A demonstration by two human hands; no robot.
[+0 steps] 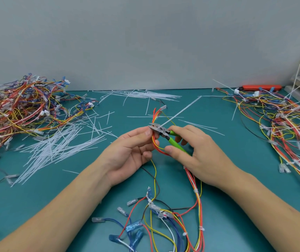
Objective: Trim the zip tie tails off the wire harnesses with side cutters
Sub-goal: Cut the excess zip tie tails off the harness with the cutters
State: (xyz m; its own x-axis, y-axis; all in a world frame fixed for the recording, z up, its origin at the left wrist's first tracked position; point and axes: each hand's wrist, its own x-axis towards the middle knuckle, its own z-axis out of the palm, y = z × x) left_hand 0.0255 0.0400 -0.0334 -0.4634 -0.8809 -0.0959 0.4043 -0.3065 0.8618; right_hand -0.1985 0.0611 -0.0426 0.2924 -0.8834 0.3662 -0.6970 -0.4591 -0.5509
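— What am I doing?
— Your left hand (pixel 127 151) is pinching the wires (pixel 154 140). Your right hand (pixel 196 151) is gripping the cutters (pixel 161 130), biting the tail (pixel 181 110).
— Next?
— Squeeze, close to the tie.

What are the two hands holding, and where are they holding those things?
The right hand grips the green-handled side cutters by the handles. The left hand pinches the red and yellow wire harness just below the cutters' blades.

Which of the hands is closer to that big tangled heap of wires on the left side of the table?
Left. The left hand sits at table centre pinching the harness, on the side nearer the wire heap. The right hand, gripping the green cutters, lies farther right.
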